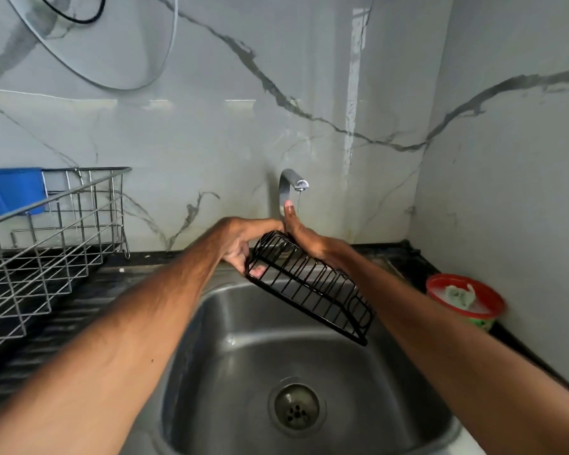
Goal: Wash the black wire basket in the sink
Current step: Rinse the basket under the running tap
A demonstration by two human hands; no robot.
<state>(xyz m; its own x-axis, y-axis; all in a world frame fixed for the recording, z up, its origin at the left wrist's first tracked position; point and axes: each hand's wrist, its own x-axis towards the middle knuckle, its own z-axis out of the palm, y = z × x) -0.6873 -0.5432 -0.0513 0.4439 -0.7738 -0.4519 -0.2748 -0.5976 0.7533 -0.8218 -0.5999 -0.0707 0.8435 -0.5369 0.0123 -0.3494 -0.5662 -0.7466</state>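
A black wire basket (pixel 312 287) hangs tilted over the steel sink (pixel 230 326), its far end raised toward the tap (pixel 291 183). My left hand (pixel 243 244) grips the basket's far left end, with fingers curled round the wires. My right hand (pixel 301 233) presses against the basket's far right side, thumb pointing up beside a thin stream of water running from the tap. The drain (pixel 296 407) lies below, near the front of the sink.
A steel wire dish rack (pixel 46 257) stands on the dark counter at left, with a blue plastic item (pixel 12 190) at its back. A red-rimmed tub (pixel 467 302) with a cloth sits on the counter at right. Marble wall behind.
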